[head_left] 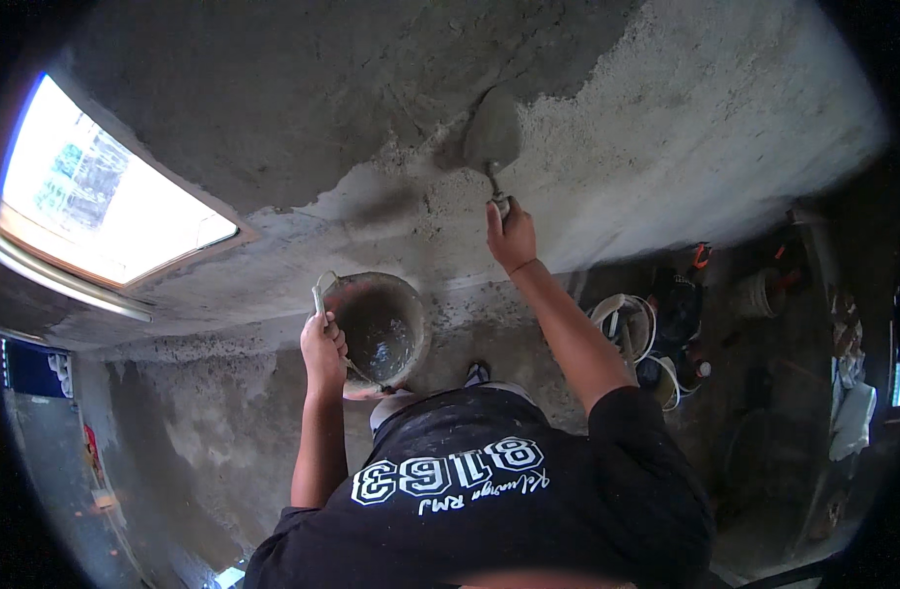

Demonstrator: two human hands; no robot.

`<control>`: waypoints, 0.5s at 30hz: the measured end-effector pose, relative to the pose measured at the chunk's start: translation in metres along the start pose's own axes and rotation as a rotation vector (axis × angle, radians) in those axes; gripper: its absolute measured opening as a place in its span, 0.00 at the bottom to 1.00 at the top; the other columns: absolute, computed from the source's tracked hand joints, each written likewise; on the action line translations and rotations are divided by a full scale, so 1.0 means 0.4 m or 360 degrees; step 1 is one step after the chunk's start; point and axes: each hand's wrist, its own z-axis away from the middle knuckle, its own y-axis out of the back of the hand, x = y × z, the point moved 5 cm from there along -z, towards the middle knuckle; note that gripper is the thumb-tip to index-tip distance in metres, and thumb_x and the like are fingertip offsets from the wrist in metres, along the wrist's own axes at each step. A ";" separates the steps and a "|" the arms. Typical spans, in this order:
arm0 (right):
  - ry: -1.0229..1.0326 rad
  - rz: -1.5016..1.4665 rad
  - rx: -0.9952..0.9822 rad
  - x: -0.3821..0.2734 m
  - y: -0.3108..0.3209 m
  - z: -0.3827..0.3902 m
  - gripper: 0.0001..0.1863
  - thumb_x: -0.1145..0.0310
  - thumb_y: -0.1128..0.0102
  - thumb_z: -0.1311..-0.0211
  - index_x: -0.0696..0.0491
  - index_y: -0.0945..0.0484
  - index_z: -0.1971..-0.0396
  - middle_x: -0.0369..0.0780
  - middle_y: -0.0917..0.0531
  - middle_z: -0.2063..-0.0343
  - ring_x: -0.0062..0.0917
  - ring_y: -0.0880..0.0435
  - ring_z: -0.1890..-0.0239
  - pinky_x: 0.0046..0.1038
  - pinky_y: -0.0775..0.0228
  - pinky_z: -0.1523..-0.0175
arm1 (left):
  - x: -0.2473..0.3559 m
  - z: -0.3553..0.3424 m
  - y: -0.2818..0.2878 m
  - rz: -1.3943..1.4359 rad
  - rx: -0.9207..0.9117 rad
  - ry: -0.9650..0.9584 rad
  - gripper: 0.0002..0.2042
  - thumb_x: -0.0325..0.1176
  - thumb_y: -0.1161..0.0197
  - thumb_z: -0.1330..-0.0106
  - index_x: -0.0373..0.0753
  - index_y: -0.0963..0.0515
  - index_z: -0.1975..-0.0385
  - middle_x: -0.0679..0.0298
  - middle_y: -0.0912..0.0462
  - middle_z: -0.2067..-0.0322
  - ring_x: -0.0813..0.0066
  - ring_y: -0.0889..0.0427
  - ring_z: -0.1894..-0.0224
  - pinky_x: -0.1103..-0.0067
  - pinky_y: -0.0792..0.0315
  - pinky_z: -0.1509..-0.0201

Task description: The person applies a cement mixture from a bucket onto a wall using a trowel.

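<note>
My right hand (pixel 512 236) is closed around the handle of a trowel (pixel 492 133). The trowel's blade lies against the wall (pixel 656 147), at the edge between darker wet mortar (pixel 273 98) and the paler, rougher surface. Lower and to the left, my left hand (pixel 322 348) grips the pale handle of a round bucket (pixel 418 319), close to its rim. Inside the bucket is grey, wet-looking mortar (pixel 379 339).
A bright window opening (pixel 106 196) with a wooden frame is at the left. Right of my right forearm stand white buckets (pixel 638 312) with tools, beside dark clutter on the floor. A white sack-like thing (pixel 852 422) hangs or lies at the far right.
</note>
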 end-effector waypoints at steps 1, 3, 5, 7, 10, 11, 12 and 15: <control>0.0001 -0.0005 -0.0012 0.010 -0.013 0.025 0.30 0.50 0.52 0.37 0.68 0.31 0.56 0.54 0.22 0.80 0.48 0.22 0.76 0.46 0.31 0.71 | 0.004 0.007 0.000 0.0016 0.0016 0.0006 0.09 0.38 0.54 0.34 0.42 0.32 0.73 0.77 0.44 0.87 0.87 0.48 0.88 0.84 0.54 0.86; -0.0017 0.0309 -0.0252 0.065 -0.064 0.101 0.30 0.49 0.52 0.37 0.67 0.30 0.54 0.55 0.21 0.76 0.48 0.21 0.72 0.47 0.30 0.67 | 0.008 0.007 0.001 0.0030 -0.0007 0.0003 0.09 0.38 0.54 0.34 0.42 0.32 0.73 0.77 0.44 0.87 0.87 0.48 0.88 0.84 0.54 0.85; -0.0054 0.0350 -0.0396 0.102 -0.070 0.190 0.31 0.49 0.52 0.38 0.67 0.30 0.54 0.55 0.21 0.74 0.48 0.21 0.70 0.47 0.30 0.64 | 0.014 0.022 0.000 0.0053 -0.0008 0.0019 0.09 0.38 0.54 0.33 0.42 0.32 0.72 0.77 0.44 0.87 0.87 0.48 0.88 0.85 0.54 0.85; -0.0102 0.0392 -0.0566 0.150 -0.064 0.233 0.32 0.48 0.51 0.39 0.66 0.29 0.53 0.56 0.21 0.72 0.49 0.21 0.67 0.47 0.30 0.60 | 0.040 0.035 -0.022 0.0007 -0.0033 0.0069 0.08 0.38 0.52 0.34 0.43 0.32 0.72 0.77 0.44 0.86 0.87 0.47 0.87 0.85 0.53 0.85; -0.0003 0.0503 -0.0583 0.178 -0.033 0.296 0.32 0.47 0.46 0.45 0.63 0.27 0.54 0.55 0.20 0.68 0.50 0.21 0.64 0.44 0.30 0.56 | 0.067 0.049 -0.023 0.0006 -0.0023 0.0036 0.08 0.38 0.49 0.34 0.43 0.31 0.71 0.77 0.43 0.86 0.89 0.46 0.86 0.86 0.53 0.84; 0.0148 0.0463 -0.0503 0.136 0.001 0.284 0.32 0.47 0.44 0.47 0.63 0.26 0.56 0.55 0.20 0.67 0.51 0.21 0.63 0.43 0.29 0.56 | 0.077 0.051 -0.016 -0.0004 -0.0078 0.0010 0.08 0.38 0.49 0.34 0.43 0.31 0.71 0.77 0.42 0.85 0.89 0.45 0.85 0.86 0.53 0.84; 0.0273 0.0457 -0.0561 0.098 0.037 0.273 0.31 0.48 0.43 0.47 0.62 0.26 0.55 0.55 0.20 0.67 0.50 0.21 0.63 0.43 0.29 0.56 | 0.086 0.053 -0.022 0.0018 -0.0158 0.0017 0.08 0.38 0.49 0.34 0.42 0.31 0.71 0.77 0.42 0.85 0.89 0.45 0.86 0.86 0.52 0.84; 0.0416 0.0675 -0.0730 0.046 0.107 0.226 0.27 0.52 0.38 0.52 0.57 0.29 0.57 0.52 0.20 0.68 0.48 0.21 0.64 0.42 0.29 0.59 | 0.111 0.050 -0.034 0.0044 -0.0286 0.0034 0.08 0.38 0.49 0.33 0.41 0.31 0.71 0.77 0.41 0.85 0.89 0.45 0.85 0.86 0.52 0.83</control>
